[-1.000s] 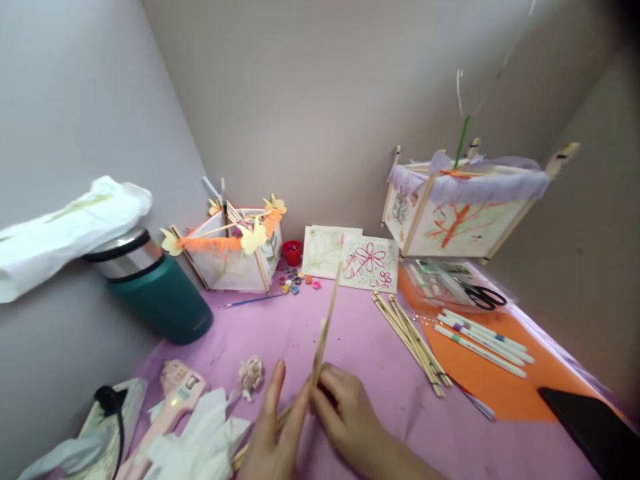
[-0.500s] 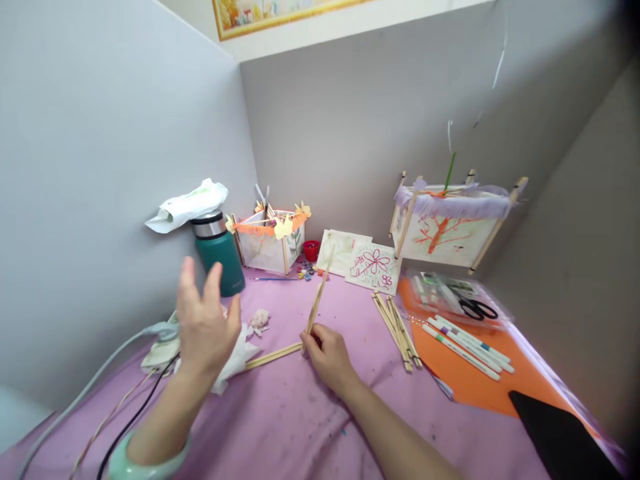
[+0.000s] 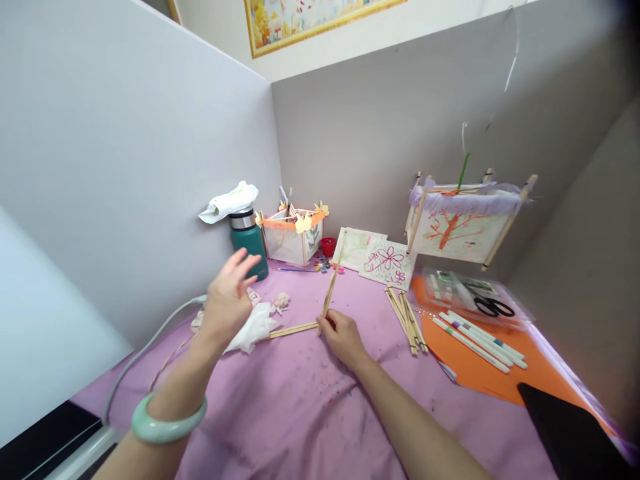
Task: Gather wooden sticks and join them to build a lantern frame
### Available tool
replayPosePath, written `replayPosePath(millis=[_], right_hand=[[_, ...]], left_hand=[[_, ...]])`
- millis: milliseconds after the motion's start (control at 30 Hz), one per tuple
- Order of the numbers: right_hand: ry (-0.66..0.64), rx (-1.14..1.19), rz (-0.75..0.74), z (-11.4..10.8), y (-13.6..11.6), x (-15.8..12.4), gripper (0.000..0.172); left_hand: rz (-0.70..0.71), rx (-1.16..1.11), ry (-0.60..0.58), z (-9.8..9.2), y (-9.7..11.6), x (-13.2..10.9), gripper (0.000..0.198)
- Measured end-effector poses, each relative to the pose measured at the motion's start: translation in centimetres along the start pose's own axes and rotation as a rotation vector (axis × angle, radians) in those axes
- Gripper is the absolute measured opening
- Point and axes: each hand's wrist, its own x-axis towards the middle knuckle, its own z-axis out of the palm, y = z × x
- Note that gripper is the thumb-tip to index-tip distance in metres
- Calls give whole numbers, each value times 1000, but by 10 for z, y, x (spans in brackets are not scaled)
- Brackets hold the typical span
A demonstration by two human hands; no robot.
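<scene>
Pinching an upright wooden stick (image 3: 331,288) at its base, right hand (image 3: 341,335) steadies it mid-frame; left hand (image 3: 227,300), fingers spread, hovers over crumpled tissue (image 3: 253,329), with a joining grip judged next.

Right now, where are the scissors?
In the head view, the black-handled scissors lie at the right of the table on a clear plastic packet, just behind the row of marker pens on the orange sheet.

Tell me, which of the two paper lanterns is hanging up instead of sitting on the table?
The purple-fringed lantern with the orange tree drawing, on the right; the orange-trimmed lantern rests on the purple cloth.
</scene>
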Motion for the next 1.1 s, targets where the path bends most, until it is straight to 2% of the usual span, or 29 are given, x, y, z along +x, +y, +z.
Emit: replayPosePath(millis=[67, 167, 300, 400, 467, 600, 733, 867, 900, 1000, 1033, 1100], right_hand=[[-13, -21, -15, 0, 0, -1, 27], [-30, -19, -10, 1, -2, -2, 26], [-59, -28, -1, 1, -8, -1, 24], [-99, -31, 9, -2, -16, -2, 24], [-94, -36, 14, -6, -22, -8, 23], [-93, -140, 29, -11, -28, -29, 17], [-83, -199, 46, -9, -27, -38, 17], [-98, -317, 33, -12, -37, -45, 14], [-99, -370, 25, -15, -43, -52, 19], [-100, -531, 47, -32, -64, -96, 62], [-104, -575, 82, -40, -71, -119, 69], [-95, -654, 185, -56, -82, -174, 68]], left_hand=[[-121, -161, -149, 10, -22, -10, 54], [-176, -241, -280, 29, -40, -18, 57], [-158, -356, -430, 65, -30, -18, 42], [-147, -469, -475, 90, -16, -15, 44], [-144, -549, -498, 100, -10, -14, 44], [-160, -690, -562, 106, -9, -19, 39], [-180, -780, -697, 109, -11, -29, 30], [-199, -817, -758, 109, -13, -33, 34], [-210, -824, -755, 109, -14, -33, 36], [-248, -831, -725, 111, -20, -33, 36], [-260, -821, -712, 112, -21, -34, 36], [-273, -810, -718, 113, -23, -34, 35]])
